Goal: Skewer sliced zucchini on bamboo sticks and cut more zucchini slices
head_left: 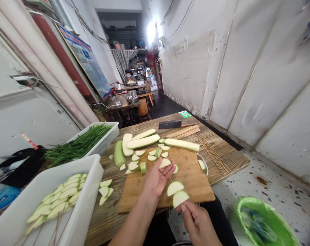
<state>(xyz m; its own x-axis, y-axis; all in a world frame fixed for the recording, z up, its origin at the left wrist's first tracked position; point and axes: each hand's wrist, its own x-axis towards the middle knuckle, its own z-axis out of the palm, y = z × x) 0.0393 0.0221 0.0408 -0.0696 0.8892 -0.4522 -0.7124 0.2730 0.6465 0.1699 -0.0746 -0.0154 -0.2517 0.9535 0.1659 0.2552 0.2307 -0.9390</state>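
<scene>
My left hand (156, 177) is closed over the wooden cutting board (193, 177), pinching a pale green zucchini slice (165, 163) at the tip of a thin bamboo skewer (168, 174). My right hand (196, 220) grips the skewer's near end, fingers pinched. Two half-moon slices (177, 193) sit threaded on the skewer between my hands. Loose slices (138, 162) and long zucchini halves (143, 140) lie at the board's far edge.
A white tray (90, 191) at the left holds finished zucchini skewers. Another white tray (111, 135) holds green chives. Bare skewers (214, 153), a cleaver (170, 124) and a green-lined bin (262, 222) on the floor at the right.
</scene>
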